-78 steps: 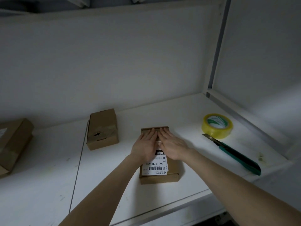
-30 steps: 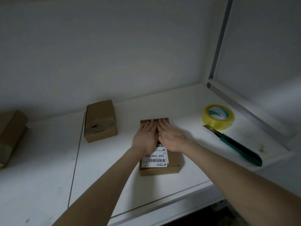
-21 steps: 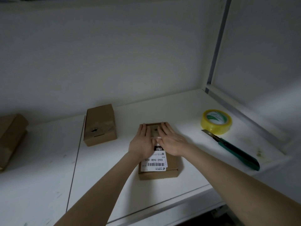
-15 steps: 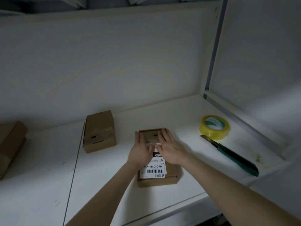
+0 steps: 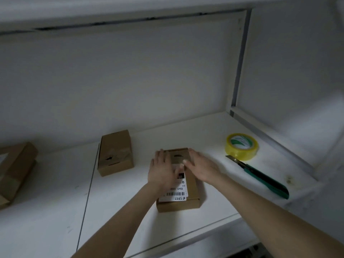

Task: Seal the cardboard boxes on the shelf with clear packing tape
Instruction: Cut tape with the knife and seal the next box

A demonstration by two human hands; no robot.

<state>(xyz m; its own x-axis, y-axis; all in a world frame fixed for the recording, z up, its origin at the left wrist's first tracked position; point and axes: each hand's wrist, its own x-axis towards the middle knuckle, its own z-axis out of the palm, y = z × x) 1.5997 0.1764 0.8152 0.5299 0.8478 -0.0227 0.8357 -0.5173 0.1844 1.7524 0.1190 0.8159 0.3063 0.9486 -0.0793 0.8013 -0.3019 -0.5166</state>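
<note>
A small cardboard box (image 5: 193, 187) with a white barcode label lies flat on the white shelf (image 5: 130, 211) in the middle. My left hand (image 5: 162, 172) presses flat on its left side with straight fingers. Over the box's right side my right hand (image 5: 202, 167) lies flat too, fingers reaching the far edge. Between the hands a strip of the box top shows. A roll of clear packing tape (image 5: 241, 146), yellowish with a green and white core, sits to the right, apart from both hands.
A green utility knife (image 5: 260, 177) lies in front of the tape roll. A second brown box (image 5: 115, 152) stands to the left, and a third box (image 5: 14, 170) at the far left edge. The shelf's back wall and right side panel close it in.
Both hands have slid apart from the middle of the box top to its two sides, uncovering the centre strip. The box, tape and knife stayed put.
</note>
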